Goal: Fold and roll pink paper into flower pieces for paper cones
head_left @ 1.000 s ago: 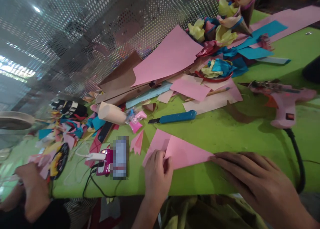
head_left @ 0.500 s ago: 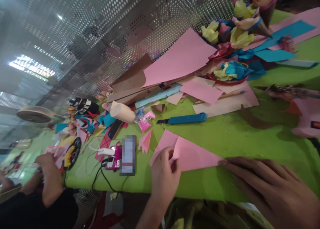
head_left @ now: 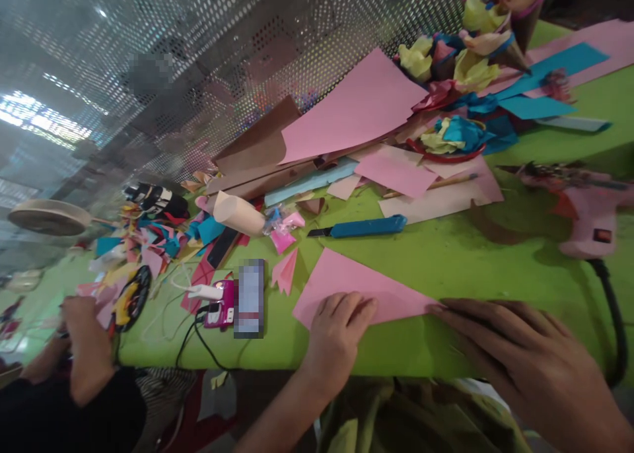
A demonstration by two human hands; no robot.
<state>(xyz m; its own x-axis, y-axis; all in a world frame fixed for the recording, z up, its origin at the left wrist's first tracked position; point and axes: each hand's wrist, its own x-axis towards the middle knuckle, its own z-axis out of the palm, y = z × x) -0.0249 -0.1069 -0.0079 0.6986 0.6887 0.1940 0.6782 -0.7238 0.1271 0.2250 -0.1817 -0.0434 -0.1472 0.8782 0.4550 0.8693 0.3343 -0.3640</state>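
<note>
A pink paper triangle point(head_left: 347, 278) lies flat on the green table point(head_left: 446, 261) near its front edge. My left hand point(head_left: 337, 337) rests on the triangle's lower left part, fingers stretched out flat. My right hand point(head_left: 525, 360) lies flat on the table with its fingertips on the triangle's right tip. Neither hand holds anything. A blue utility knife point(head_left: 364, 228) lies just beyond the triangle.
A pink glue gun point(head_left: 584, 218) with a black cord sits at the right. Pink, brown and blue paper sheets point(head_left: 356, 109) and crumpled paper flowers point(head_left: 456, 63) pile up at the back. At the left, another person's hands point(head_left: 84, 347) work among paper scraps. A phone point(head_left: 250, 298) lies nearby.
The folded flap of the pink paper is now pressed down flat. My left hand went from pinching the flap to lying open on the triangle. My right hand stayed at the tip.
</note>
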